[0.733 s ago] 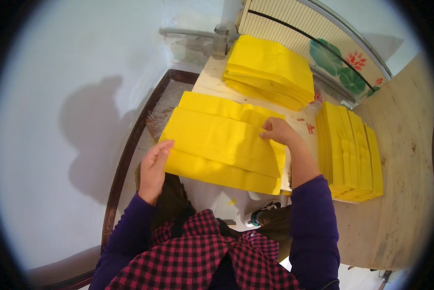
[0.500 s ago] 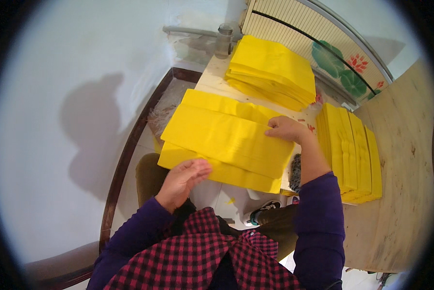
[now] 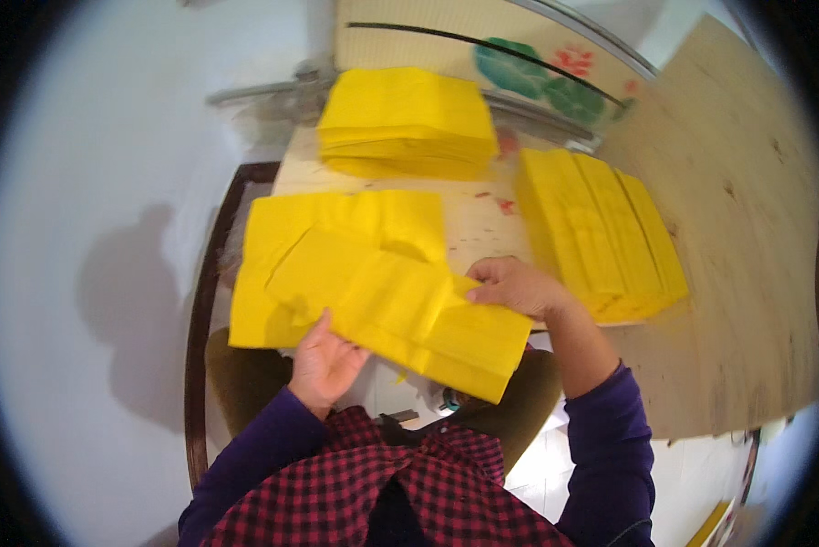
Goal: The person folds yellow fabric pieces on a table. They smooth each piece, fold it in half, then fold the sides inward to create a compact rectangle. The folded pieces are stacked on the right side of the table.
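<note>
A folded yellow sheet, soft and cloth-like, hangs at a tilt in front of me, its right end lower than its left. My right hand pinches its upper edge near the right end between thumb and fingers. At the lower left edge, my left hand holds it with the thumb over the top and the other fingers partly hidden underneath. Behind and below it, a wider yellow sheet lies over the table's near edge, partly covered by the held one.
A thick stack of yellow sheets sits at the back of the table. Another stack in several bundles stands at the right, by a wooden board. Red scraps lie between them. A clear jar stands back left, beside the wall.
The held sheet has come off the wider one toward me and tilted down to the right. My left hand now grips its lower edge. The view has shifted to the right.
</note>
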The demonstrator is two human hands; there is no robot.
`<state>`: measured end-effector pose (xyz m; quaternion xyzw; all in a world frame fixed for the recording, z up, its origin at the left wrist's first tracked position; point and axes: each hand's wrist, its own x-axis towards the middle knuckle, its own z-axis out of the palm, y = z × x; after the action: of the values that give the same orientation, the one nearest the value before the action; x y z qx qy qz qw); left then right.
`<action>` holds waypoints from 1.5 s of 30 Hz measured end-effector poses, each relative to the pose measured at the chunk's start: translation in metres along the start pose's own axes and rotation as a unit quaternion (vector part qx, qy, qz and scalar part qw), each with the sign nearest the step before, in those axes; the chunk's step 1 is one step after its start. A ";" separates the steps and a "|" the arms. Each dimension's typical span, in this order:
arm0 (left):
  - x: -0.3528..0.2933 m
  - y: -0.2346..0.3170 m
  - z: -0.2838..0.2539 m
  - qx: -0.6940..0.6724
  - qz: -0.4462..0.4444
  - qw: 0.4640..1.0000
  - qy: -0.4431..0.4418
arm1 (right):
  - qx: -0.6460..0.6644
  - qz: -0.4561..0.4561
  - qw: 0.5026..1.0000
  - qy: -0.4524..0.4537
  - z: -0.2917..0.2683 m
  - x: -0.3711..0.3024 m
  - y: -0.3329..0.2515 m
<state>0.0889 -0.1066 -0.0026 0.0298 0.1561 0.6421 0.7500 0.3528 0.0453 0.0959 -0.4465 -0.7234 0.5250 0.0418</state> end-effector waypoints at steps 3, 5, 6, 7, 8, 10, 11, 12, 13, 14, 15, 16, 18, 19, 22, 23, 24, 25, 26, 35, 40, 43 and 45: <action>0.006 -0.003 0.007 -0.003 0.022 1.000 0.007 | 0.041 0.016 0.999 -0.006 0.006 -0.036 0.016; 0.010 -0.004 0.012 0.009 0.027 0.999 0.026 | 0.098 -0.007 0.995 -0.003 0.008 -0.064 0.025; 0.012 -0.005 0.015 0.022 0.028 0.999 0.040 | 0.100 -0.018 0.995 0.006 0.009 -0.074 0.028; 0.015 -0.008 0.019 0.035 0.031 0.997 0.059 | 0.108 -0.016 0.994 0.012 0.010 -0.083 0.031; 0.018 -0.011 0.023 0.039 0.028 0.997 0.053 | 0.149 -0.009 0.989 0.015 0.011 -0.090 0.036; 0.022 -0.018 0.034 0.046 0.021 0.998 0.030 | 0.161 -0.031 0.986 0.042 0.011 -0.107 0.043; 0.023 -0.021 0.040 0.050 0.022 0.998 0.038 | 0.182 -0.036 0.981 0.048 0.010 -0.115 0.047; 0.025 -0.024 0.047 0.058 0.024 0.998 0.030 | 0.180 -0.030 0.982 0.044 0.008 -0.122 0.051; 0.028 -0.027 0.054 0.069 0.029 0.997 0.020 | 0.188 -0.031 0.979 0.071 0.007 -0.129 0.055; 0.032 -0.030 0.062 0.071 0.019 0.997 0.009 | 0.205 -0.040 0.974 0.091 0.007 -0.136 0.060; 0.035 -0.032 0.071 0.078 0.013 0.997 -0.003 | 0.234 -0.061 0.965 0.106 0.007 -0.143 0.065; 0.039 -0.035 0.079 0.087 0.009 0.996 -0.015 | 0.241 -0.055 0.961 0.126 0.006 -0.149 0.069; 0.049 -0.043 0.097 0.093 0.000 0.995 -0.027 | 0.285 -0.036 0.945 0.155 0.002 -0.164 0.079; 0.055 -0.048 0.106 0.096 -0.003 0.995 -0.033 | 0.286 -0.071 0.941 0.167 -0.002 -0.173 0.084; 0.077 -0.064 0.135 0.097 -0.030 0.992 -0.079 | 0.314 -0.091 0.920 0.217 -0.012 -0.201 0.097; 0.086 -0.071 0.145 0.102 -0.036 0.992 -0.070 | 0.328 -0.097 0.908 0.242 -0.013 -0.208 0.101; 0.095 -0.077 0.155 0.108 -0.043 0.990 -0.081 | 0.342 -0.110 0.895 0.264 -0.015 -0.215 0.105; 0.104 -0.084 0.165 0.116 -0.051 0.986 -0.104 | 0.344 -0.110 0.887 0.289 -0.017 -0.221 0.109; 0.114 -0.092 0.174 0.122 -0.052 0.986 -0.098 | 0.347 -0.117 0.877 0.311 -0.020 -0.227 0.114; 0.220 -0.158 0.255 0.247 -0.086 0.957 -0.126 | 0.301 -0.146 0.770 0.543 -0.068 -0.233 0.165; 0.302 -0.193 0.298 0.303 -0.092 0.938 -0.144 | 0.284 -0.099 0.735 0.607 -0.125 -0.218 0.182; 0.354 -0.210 0.319 0.328 -0.080 0.925 -0.174 | 0.314 -0.115 0.717 0.612 -0.161 -0.207 0.190; 0.386 -0.222 0.329 0.353 -0.071 0.914 -0.187 | 0.328 -0.117 0.722 0.597 -0.187 -0.199 0.197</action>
<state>0.4394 0.2813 0.1794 0.4010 0.2307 0.4726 0.7501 0.6891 0.0526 0.1036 -0.5380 -0.3777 0.3449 0.6700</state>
